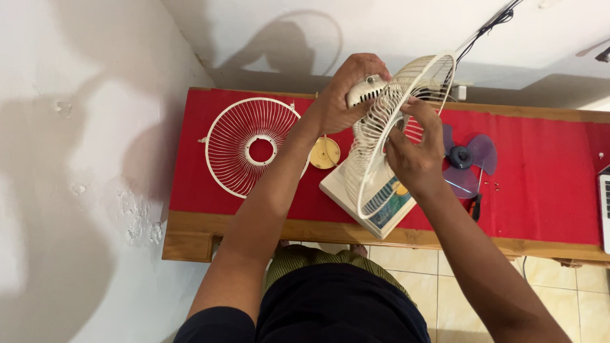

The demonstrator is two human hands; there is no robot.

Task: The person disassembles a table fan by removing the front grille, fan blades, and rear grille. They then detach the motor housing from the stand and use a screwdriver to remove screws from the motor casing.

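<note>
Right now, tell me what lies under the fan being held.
Under the fan, its cream base rests on the red table cover. The left hand and right hand grip it. Whatever lies beneath the base is covered.

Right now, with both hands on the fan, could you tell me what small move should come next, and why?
Probably keep the left hand steadying the motor housing while the right hand seats the rear guard against it, since the blade and front guard lie apart on the red table.

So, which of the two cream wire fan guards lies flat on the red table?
The round cream wire guard at the left lies flat, untouched. The other cream guard is on the fan, between both hands.
</note>
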